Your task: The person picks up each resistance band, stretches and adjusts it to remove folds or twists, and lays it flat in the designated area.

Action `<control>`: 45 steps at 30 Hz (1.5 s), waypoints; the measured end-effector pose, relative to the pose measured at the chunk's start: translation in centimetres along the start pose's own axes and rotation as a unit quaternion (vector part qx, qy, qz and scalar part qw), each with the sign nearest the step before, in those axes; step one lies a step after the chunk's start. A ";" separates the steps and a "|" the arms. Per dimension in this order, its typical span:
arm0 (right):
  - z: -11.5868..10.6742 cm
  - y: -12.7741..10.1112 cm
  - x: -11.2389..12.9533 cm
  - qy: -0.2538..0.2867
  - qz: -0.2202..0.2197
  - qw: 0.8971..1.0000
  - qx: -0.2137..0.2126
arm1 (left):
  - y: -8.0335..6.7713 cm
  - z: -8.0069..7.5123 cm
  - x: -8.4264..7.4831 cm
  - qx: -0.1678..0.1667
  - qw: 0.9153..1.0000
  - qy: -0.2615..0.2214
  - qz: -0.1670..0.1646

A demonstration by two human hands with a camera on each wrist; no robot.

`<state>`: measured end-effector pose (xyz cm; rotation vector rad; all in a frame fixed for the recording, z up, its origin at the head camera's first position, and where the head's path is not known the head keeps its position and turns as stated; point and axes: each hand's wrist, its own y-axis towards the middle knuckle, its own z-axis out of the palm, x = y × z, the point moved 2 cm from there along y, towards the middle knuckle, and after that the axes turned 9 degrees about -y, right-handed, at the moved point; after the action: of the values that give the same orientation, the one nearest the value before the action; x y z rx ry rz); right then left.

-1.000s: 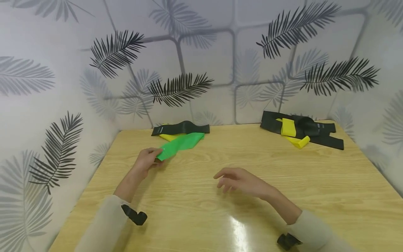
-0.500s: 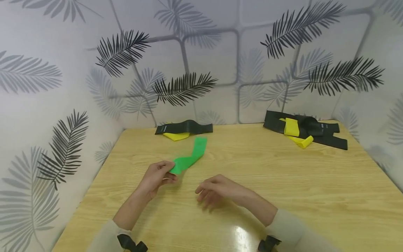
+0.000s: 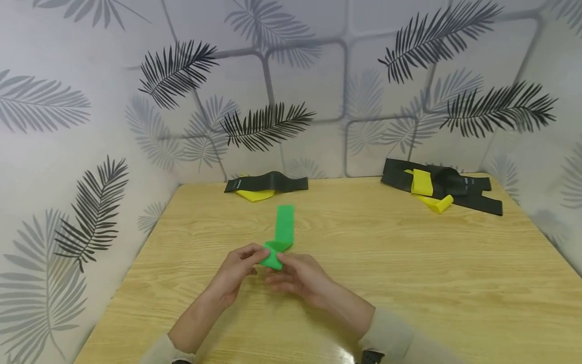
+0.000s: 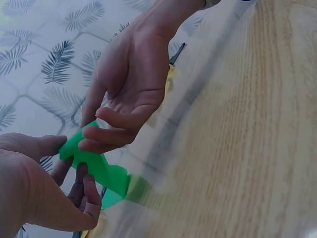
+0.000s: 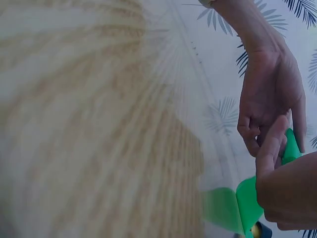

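Note:
A flat green stretchy band (image 3: 285,225) is between the two hands, close to the front middle of the table. My left hand (image 3: 234,273) pinches its near end between thumb and fingers. From the other side, my right hand (image 3: 305,280) pinches the same end, thumb on top and fingers below. In the left wrist view both hands meet on the folded part of the green band (image 4: 94,166). The band's far length runs away from the hands over the wood. In the right wrist view my right hand (image 5: 292,191) covers part of it.
At the back left of the wooden table (image 3: 409,283), a black band (image 3: 273,182) lies over a yellow band (image 3: 255,195). More black bands (image 3: 473,194) with a yellow band (image 3: 422,183) lie at the back right. A leaf-patterned wall (image 3: 309,81) stands behind.
My left hand has brought the green band from the back left pile toward the front middle. My right hand has moved left and now pinches the band's near end too.

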<state>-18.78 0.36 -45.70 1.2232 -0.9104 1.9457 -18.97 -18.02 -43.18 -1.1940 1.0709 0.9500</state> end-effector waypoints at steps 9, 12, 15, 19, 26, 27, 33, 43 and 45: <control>0.5 -0.8 -0.4 -0.027 0.015 0.999 -0.026 | 1.0 -0.2 1.0 0.082 0.994 0.022 -0.066; 0.9 -1.3 -0.7 -0.018 0.025 1.000 -0.003 | 1.8 0.0 1.4 0.094 0.992 0.026 -0.083; 1.3 -1.6 -1.2 -0.018 0.029 0.999 0.017 | 2.3 0.3 1.6 0.099 0.991 0.041 -0.080; 1.6 -1.9 -1.7 -0.023 0.034 0.999 0.024 | 2.5 0.4 1.9 0.104 0.991 0.039 -0.071; 1.7 -2.1 -1.6 -0.047 0.041 0.998 0.030 | 3.0 0.7 1.2 0.148 0.986 -0.067 -0.048; 1.8 -2.2 -1.6 -0.059 0.040 0.997 0.033 | 3.1 0.6 0.9 0.151 0.984 -0.087 -0.047; 2.6 -2.5 -1.8 -0.134 0.021 0.990 0.048 | 4.0 -0.3 -1.0 0.126 0.982 -0.139 -0.036; 2.9 -2.7 -1.5 -0.156 -0.008 0.986 0.060 | 6.5 -1.7 -2.9 0.081 0.986 -0.148 -0.004; 3.1 -2.9 -1.6 -0.163 -0.007 0.985 0.059 | 6.9 -1.9 -3.2 0.072 0.986 -0.150 -0.004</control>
<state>-14.45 -0.89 -45.57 1.6463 -0.9536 1.8411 -26.64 -18.95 -41.84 -0.9042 0.8763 0.9929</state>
